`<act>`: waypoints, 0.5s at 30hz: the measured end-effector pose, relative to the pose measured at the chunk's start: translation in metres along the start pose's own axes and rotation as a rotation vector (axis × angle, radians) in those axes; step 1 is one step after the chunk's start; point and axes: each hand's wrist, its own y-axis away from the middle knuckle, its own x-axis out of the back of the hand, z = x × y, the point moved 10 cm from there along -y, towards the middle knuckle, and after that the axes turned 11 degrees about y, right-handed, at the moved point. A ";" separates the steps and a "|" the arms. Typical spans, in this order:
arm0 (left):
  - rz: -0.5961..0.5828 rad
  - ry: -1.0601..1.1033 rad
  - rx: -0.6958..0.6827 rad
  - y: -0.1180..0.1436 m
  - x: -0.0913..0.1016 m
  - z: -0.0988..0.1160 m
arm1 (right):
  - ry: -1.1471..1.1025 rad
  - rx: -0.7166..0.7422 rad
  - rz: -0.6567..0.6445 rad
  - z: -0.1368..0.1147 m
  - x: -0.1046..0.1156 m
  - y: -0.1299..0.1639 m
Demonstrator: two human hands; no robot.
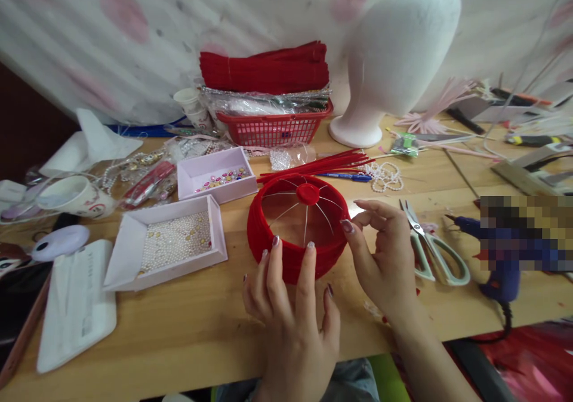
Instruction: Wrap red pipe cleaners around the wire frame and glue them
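Note:
A round red frame [268,235], wrapped in red fuzzy material with thin wire spokes meeting at a red hub [308,193], stands on the wooden table [188,324]. My left hand [290,306] rests its fingertips on the frame's near rim, fingers spread. My right hand [380,252] touches the frame's right rim with its thumb, the other fingers curled loosely above. Neither hand holds a tool. Red pipe-cleaner stems [313,166] lie just behind the frame.
Two white trays hold pearls [174,241] and coloured gems [219,178] at left. Scissors [432,249] and a blue glue gun [496,270] lie at right. A red basket [273,128], a white foam head [394,55], a mug [74,196] and white beads [385,176] stand behind.

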 end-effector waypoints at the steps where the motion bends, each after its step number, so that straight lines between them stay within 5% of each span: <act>1: -0.001 -0.006 -0.004 0.000 0.000 0.000 | 0.023 0.010 0.000 0.000 -0.001 0.000; 15: 0.011 -0.057 -0.060 -0.001 -0.001 -0.001 | 0.126 0.050 -0.043 -0.009 -0.008 -0.004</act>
